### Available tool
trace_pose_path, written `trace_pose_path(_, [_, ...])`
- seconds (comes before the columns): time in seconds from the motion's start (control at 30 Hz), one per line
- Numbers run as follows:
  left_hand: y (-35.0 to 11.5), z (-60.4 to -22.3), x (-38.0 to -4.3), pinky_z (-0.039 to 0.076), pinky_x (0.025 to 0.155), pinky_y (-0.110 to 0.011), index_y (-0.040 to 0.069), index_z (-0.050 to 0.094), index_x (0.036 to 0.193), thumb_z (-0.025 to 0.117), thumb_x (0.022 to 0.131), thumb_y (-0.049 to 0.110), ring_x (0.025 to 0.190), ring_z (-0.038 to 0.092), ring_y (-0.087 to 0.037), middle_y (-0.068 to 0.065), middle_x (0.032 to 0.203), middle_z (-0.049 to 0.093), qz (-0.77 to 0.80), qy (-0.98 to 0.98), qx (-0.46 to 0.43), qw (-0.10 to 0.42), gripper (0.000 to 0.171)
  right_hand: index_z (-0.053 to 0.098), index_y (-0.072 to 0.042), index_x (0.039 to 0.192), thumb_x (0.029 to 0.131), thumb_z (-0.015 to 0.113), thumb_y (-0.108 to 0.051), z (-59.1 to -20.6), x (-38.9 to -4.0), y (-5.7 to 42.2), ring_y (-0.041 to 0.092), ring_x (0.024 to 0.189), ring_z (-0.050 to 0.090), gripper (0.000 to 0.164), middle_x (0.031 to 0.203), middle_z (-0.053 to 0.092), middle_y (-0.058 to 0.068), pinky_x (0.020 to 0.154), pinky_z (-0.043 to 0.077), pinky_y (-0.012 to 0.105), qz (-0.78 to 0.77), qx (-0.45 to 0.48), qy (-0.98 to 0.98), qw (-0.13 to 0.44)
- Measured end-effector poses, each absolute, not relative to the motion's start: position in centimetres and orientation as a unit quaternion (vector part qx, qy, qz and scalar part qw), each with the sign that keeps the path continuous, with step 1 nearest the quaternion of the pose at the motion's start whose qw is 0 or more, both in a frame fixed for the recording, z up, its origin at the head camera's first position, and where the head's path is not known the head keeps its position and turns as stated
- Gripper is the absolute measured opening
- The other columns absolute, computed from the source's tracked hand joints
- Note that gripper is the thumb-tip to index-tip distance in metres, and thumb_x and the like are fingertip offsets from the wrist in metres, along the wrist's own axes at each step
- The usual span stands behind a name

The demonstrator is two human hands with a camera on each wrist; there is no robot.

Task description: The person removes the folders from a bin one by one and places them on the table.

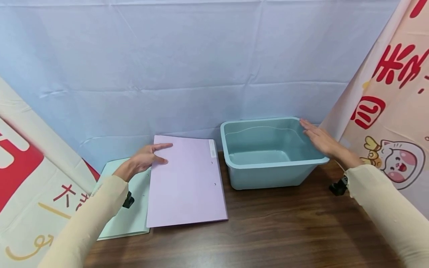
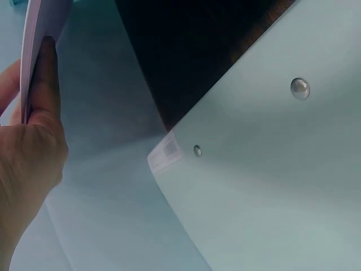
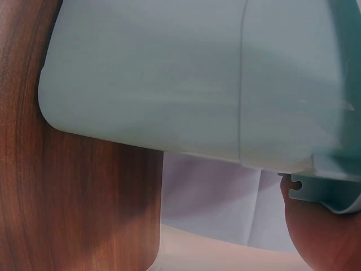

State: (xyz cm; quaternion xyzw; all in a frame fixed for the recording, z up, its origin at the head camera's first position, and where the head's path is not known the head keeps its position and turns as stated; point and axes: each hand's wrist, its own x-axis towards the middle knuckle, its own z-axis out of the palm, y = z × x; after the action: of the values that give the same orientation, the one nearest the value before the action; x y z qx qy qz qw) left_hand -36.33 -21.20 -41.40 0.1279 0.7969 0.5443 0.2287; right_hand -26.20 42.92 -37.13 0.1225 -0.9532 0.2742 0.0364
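Observation:
A light purple file folder (image 1: 187, 182) is held at its left edge by my left hand (image 1: 145, 158). In the left wrist view the folder (image 2: 29, 51) passes between the thumb side and the other fingers of the left hand (image 2: 34, 152). A pale green folder (image 1: 129, 219) with metal rivets lies on the table, partly beneath the purple one. On the right, my right hand (image 1: 320, 139) rests with straight fingers against the right rim of a blue-green plastic basin (image 1: 268, 176). Only part of the right hand (image 3: 321, 231) shows below the rim in the right wrist view.
The brown wooden table (image 1: 268, 227) stretches in front of the basin. A pale blue cloth (image 1: 194, 67) hangs behind it. Printed cloths stand at the left (image 1: 40, 193) and right (image 1: 395, 123) sides.

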Motion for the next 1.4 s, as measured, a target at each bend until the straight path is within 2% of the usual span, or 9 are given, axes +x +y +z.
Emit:
trace_pose_path(0.2, [-21.1,-42.3,-36.4,0.021,0.128,-0.058,0.012,0.051,0.159,0.079,0.088,-0.006,0.154,0.029,-0.036,-0.012,0.176,0.019,0.536,0.799,0.126,0.240,0.078,0.016,0.008,0.165,0.118,0.030,-0.022,-37.2,-26.2,42.9,0.054,0.158,0.008,0.058,0.172,0.009,0.032,0.127,0.006,0.068,0.277,0.120,-0.953,0.033])
trace_pose_path(0.23, [-21.0,-42.5,-36.5,0.008,0.129,-0.062,0.012,0.051,0.159,0.079,0.088,-0.006,0.162,0.010,-0.035,-0.012,0.176,0.019,0.539,0.797,0.122,0.244,0.078,0.015,0.008,0.165,0.118,0.029,-0.022,-37.3,-26.2,42.9,0.054,0.158,0.007,0.058,0.172,0.008,0.032,0.127,0.006,0.067,0.279,0.120,-0.952,0.032])
trace_pose_path(0.5, [-20.7,-44.0,-36.5,0.011,0.129,-0.061,0.008,0.049,0.159,0.076,0.089,-0.010,0.162,0.010,-0.036,-0.012,0.176,0.018,0.546,0.783,0.118,0.273,0.078,0.015,0.008,0.165,0.118,0.028,-0.023,-37.4,-26.1,42.8,0.054,0.158,0.007,0.058,0.172,0.008,0.032,0.127,0.006,0.068,0.282,0.116,-0.952,0.027])
trace_pose_path(0.73, [-20.6,-45.0,-36.7,0.006,0.128,-0.065,0.009,0.051,0.158,0.076,0.089,-0.007,0.161,0.007,-0.038,-0.014,0.176,0.015,0.531,0.793,0.115,0.276,0.075,0.014,0.007,0.165,0.118,0.028,-0.022,-37.5,-26.1,42.7,0.053,0.158,0.005,0.058,0.172,0.006,0.031,0.127,0.005,0.068,0.289,0.115,-0.950,0.024])
trace_pose_path(1.07, [-20.2,-45.7,-37.0,0.020,0.127,-0.055,0.004,0.048,0.159,0.074,0.090,-0.010,0.153,0.018,-0.035,-0.018,0.175,0.015,0.531,0.791,0.120,0.281,0.075,0.015,0.008,0.165,0.118,0.029,-0.021,-37.6,-26.2,42.9,0.054,0.158,0.005,0.057,0.172,0.006,0.032,0.127,0.005,0.068,0.294,0.120,-0.948,0.031])
trace_pose_path(1.13, [-20.2,-45.9,-37.1,0.029,0.123,-0.050,0.005,0.048,0.159,0.074,0.089,-0.010,0.148,0.026,-0.034,-0.017,0.174,0.016,0.532,0.790,0.113,0.282,0.076,0.014,0.007,0.165,0.118,0.029,-0.022,-37.4,-26.2,42.8,0.054,0.158,0.005,0.058,0.172,0.006,0.031,0.127,0.005,0.068,0.293,0.119,-0.948,0.030])
trace_pose_path(1.2, [-20.2,-46.0,-37.1,0.038,0.114,-0.043,0.006,0.048,0.159,0.074,0.089,-0.010,0.141,0.033,-0.034,-0.017,0.173,0.018,0.531,0.791,0.111,0.281,0.076,0.014,0.007,0.165,0.118,0.029,-0.022,-37.3,-26.2,42.8,0.054,0.158,0.005,0.058,0.172,0.006,0.032,0.127,0.005,0.068,0.291,0.118,-0.949,0.030])
trace_pose_path(1.27, [-20.1,-46.1,-37.1,0.040,0.107,-0.040,0.006,0.047,0.160,0.075,0.090,-0.009,0.136,0.037,-0.034,-0.017,0.173,0.018,0.530,0.792,0.113,0.281,0.077,0.014,0.007,0.165,0.118,0.028,-0.023,-37.2,-26.2,42.9,0.054,0.158,0.005,0.058,0.172,0.005,0.031,0.127,0.005,0.069,0.290,0.117,-0.949,0.029])
trace_pose_path(1.4, [-20.0,-46.4,-37.1,0.036,0.118,-0.047,0.005,0.048,0.158,0.074,0.089,-0.011,0.143,0.033,-0.035,-0.018,0.173,0.018,0.538,0.789,0.108,0.278,0.076,0.014,0.006,0.166,0.118,0.027,-0.023,-37.2,-26.2,42.9,0.054,0.158,0.005,0.058,0.172,0.005,0.031,0.127,0.004,0.068,0.288,0.113,-0.951,0.027])
